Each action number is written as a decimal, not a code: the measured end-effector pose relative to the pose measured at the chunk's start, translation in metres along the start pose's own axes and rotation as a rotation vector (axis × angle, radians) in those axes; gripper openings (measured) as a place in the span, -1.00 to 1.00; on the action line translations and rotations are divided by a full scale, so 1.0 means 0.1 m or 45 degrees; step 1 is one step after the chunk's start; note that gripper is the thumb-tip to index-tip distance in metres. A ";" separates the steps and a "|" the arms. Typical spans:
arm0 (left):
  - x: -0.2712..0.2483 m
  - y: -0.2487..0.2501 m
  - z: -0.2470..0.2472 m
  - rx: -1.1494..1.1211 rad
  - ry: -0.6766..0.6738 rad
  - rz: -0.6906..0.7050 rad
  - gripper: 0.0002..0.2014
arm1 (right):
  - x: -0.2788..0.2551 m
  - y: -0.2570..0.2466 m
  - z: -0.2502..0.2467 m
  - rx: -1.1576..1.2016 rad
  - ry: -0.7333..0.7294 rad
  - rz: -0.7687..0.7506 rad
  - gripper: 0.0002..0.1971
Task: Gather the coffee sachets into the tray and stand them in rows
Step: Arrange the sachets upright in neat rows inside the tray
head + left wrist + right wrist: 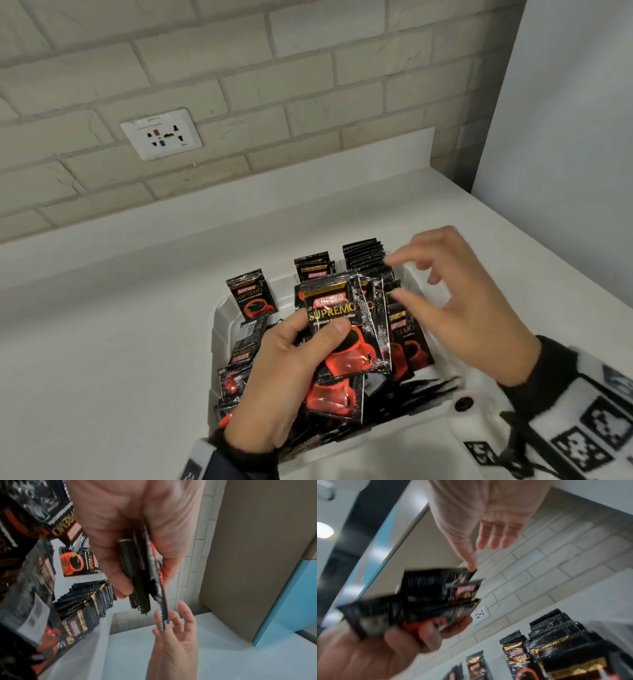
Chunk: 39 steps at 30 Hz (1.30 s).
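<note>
My left hand [291, 363] grips a fanned bunch of black-and-red coffee sachets [346, 329] upright above the white tray [219, 329]. The left wrist view shows the same bunch of sachets [142, 577] edge-on, pinched between thumb and fingers. To the right of the bunch hovers my right hand [455, 301], fingers spread and relaxed, holding nothing, its thumb close to the sachets' right edge. A row of standing sachets [364, 257] fills the tray's far right corner. One sachet [250, 294] stands alone at the far left. Loose sachets [236, 373] lie flat in the tray under my left hand.
The tray sits on a white counter [102, 342] against a pale brick wall. A wall socket [161, 134] is at the upper left. A white panel [565, 137] bounds the counter on the right.
</note>
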<state>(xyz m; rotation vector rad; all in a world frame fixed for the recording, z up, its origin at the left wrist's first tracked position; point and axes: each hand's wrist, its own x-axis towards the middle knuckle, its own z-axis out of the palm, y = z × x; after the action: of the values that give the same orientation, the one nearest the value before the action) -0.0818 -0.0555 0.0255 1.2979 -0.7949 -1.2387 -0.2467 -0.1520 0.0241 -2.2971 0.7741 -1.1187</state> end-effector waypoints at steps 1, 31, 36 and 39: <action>0.00 0.00 -0.02 0.019 0.027 0.017 -0.74 | 0.01 0.01 -0.03 0.145 0.025 0.123 -0.72; 0.01 -0.07 -0.08 0.638 -0.078 0.208 -0.74 | 0.35 -0.36 -0.05 0.262 -0.686 0.433 -0.70; 0.01 -0.07 -0.07 0.662 -0.063 0.197 -0.62 | 0.56 -0.41 -0.05 -0.038 -1.016 0.324 -0.86; 0.01 -0.04 -0.14 0.594 0.049 0.195 -0.65 | 0.74 -0.43 -0.09 -0.044 -1.085 0.321 -0.88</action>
<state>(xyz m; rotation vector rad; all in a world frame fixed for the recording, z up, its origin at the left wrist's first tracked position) -0.0689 -0.0525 0.0188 1.5918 -1.1791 -0.9319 -0.2045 -0.1711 0.0963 -2.2981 0.6869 0.0256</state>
